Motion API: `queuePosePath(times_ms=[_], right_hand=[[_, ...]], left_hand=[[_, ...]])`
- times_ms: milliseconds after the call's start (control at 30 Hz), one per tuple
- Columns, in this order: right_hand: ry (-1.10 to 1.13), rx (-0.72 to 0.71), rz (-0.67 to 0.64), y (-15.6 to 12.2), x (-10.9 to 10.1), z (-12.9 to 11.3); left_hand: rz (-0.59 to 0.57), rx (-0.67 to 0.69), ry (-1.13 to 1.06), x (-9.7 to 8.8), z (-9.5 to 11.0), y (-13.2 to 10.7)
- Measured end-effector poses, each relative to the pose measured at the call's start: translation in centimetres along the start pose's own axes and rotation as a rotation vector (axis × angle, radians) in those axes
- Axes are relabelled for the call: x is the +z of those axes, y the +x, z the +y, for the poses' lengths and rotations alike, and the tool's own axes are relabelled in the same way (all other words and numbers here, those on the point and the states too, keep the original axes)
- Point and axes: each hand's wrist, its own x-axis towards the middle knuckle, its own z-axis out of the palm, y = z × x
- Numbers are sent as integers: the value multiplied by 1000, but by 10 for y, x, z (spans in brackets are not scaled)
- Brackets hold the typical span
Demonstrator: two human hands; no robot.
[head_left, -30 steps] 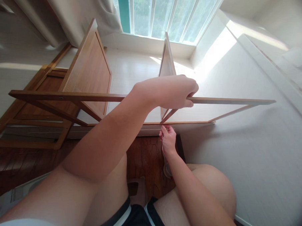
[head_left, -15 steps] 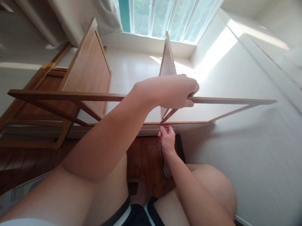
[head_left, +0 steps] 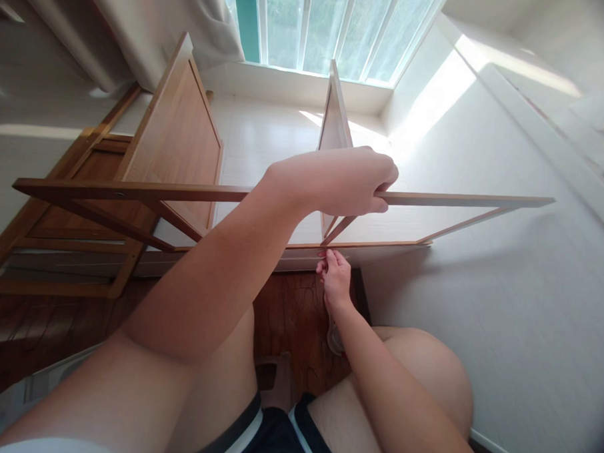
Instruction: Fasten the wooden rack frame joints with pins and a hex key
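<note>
A: Where does your piece stand, please?

B: My long open rectangular frame of brown wood stands upright along the front edge of the wide white ledge, below the barred window. Its right end is near the smooth white wall; if they touch, I cannot tell.

A: And how do you hold it?

B: My left hand is closed around the upper rail, to the right of its middle. I suppose this steadies the frame, because something so thin could lean. My right hand is low, at the lower rail, just below the foot of the middle post. Its fingers are narrow, drawn together; whether they pinch some small part, I cannot tell. I judge it is there because post and rail meet there.

A: Why the panels behind?

B: The broad brown wooden panel and the narrow-looking, shaded wooden panel stand on edge, running back towards the window. They seem to meet the frame, so perhaps they support it.

A: How does the frame look?

B: Slim and straight, darker at left, paler at right. One small round hole shows near its left end. My left forearm hides some of it.
</note>
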Motion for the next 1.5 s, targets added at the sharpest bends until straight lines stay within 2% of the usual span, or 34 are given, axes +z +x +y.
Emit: queuePosePath(times_ms=[133, 267, 433, 533, 667, 733, 900, 1033, 1267, 1500], right_hand=[[64, 45, 9, 0, -1, 1], [16, 78, -12, 2, -3, 4], [-371, 140, -170, 0, -5, 8], [-495, 136, -248, -6, -7, 10], [-720, 46, -411, -12, -15, 9], [-748, -11, -462, -13, -21, 5], [-687, -108, -447, -16, -36, -14], [-724, -145, -435, -17, -44, -25], [-769, -154, -419, -13, -47, -26], [-902, -160, -477, -9, -51, -32]], left_hand=[[3, -15, 0, 0, 1, 0], [15, -8, 10, 0, 1, 0], [21, -11, 4, 2, 0, 2], [13, -14, 15, 1, 1, 2], [12, -6, 40, -1, 2, 2], [11, 5, 44, -1, 2, 3], [8, 1, 63, -1, 2, 4], [-18, -26, 72, -3, 3, 5], [-29, -42, 77, -5, 5, 7], [-31, 2, 140, -5, 7, 9]])
